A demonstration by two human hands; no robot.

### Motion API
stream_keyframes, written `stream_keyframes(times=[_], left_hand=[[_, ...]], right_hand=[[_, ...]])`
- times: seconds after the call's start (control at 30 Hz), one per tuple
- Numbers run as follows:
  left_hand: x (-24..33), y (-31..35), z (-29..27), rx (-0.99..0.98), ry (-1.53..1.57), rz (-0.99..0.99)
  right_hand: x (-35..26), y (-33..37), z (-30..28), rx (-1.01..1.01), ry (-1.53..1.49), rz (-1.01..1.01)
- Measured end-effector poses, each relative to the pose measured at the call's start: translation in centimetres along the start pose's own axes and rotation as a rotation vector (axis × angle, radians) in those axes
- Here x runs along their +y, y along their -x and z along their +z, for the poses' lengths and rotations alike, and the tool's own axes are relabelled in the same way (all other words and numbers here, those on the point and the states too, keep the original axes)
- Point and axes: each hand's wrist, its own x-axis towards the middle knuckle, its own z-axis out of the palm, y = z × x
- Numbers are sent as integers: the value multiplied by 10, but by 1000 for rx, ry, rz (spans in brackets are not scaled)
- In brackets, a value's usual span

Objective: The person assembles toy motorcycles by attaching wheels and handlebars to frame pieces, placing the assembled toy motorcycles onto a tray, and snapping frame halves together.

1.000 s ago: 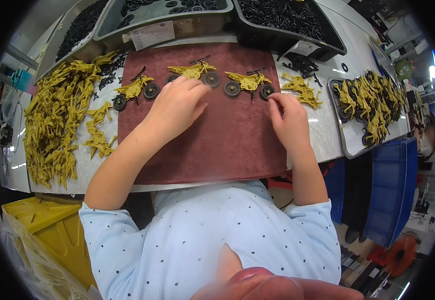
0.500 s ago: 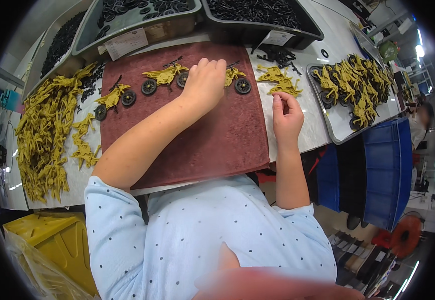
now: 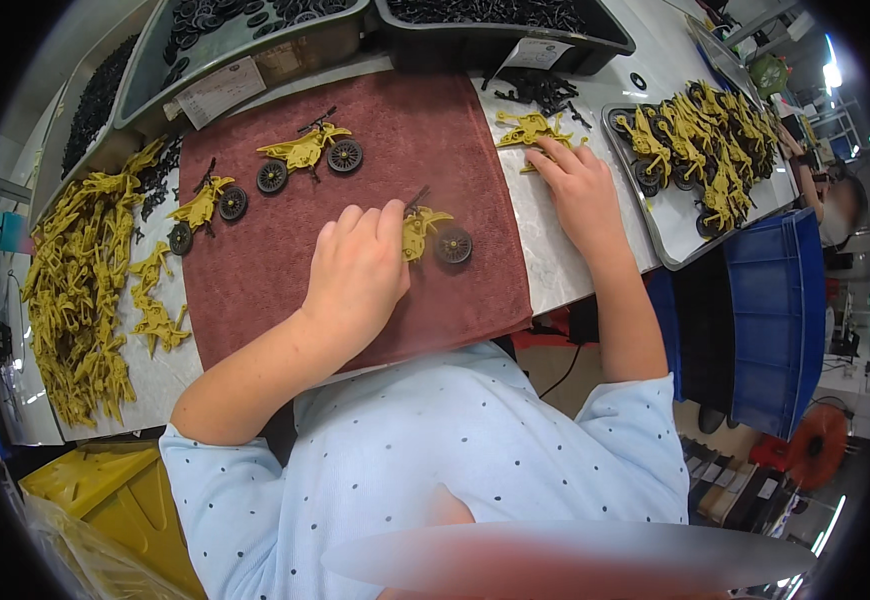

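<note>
My left hand [image 3: 357, 272] rests on a dark red cloth mat [image 3: 285, 260] and holds a small yellow toy motorbike [image 3: 435, 232] with black wheels; only its front half shows past my fingers. My right hand [image 3: 579, 190] lies flat on the white table to the right of the mat, its fingertips touching a few loose yellow motorbike bodies [image 3: 531, 128]. Two more assembled yellow motorbikes [image 3: 307, 154] [image 3: 201, 208] stand on the mat's far left part.
A big heap of yellow plastic bodies [image 3: 75, 290] covers the table at left. A metal tray [image 3: 667, 240] with several finished motorbikes sits at right. Dark bins of black wheels [image 3: 245, 40] and black parts [image 3: 515, 20] line the far edge. A blue crate [image 3: 775, 320] stands right.
My left hand has pulled one motorbike from the mat's far edge toward me. My right hand has reached out from the mat's right edge to the loose yellow bodies.
</note>
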Motion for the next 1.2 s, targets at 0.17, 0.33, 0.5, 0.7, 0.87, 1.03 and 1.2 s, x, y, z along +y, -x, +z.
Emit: stream_keyframes(times=[0.17, 0.33, 0.5, 0.7, 0.87, 1.03, 1.2], left_hand=[[3, 7, 1, 11, -19, -30], [5, 9, -4, 89, 64, 56], [2, 15, -11, 2, 19, 0], [-9, 22, -7, 46, 104, -17], [-16, 24, -17, 66, 158, -43], [-19, 23, -17, 117, 217, -38], [-18, 25, -9, 126, 193, -29]], right_hand=[[0, -19, 3, -76, 129, -159], [-3, -7, 4, 113, 26, -97], [-21, 2, -17, 471, -520, 170], [-45, -2, -8, 350, -622, 246], [-47, -1, -7, 403, -469, 299], [-45, 1, -8, 372, -347, 331], [-42, 3, -14, 459, -350, 470]])
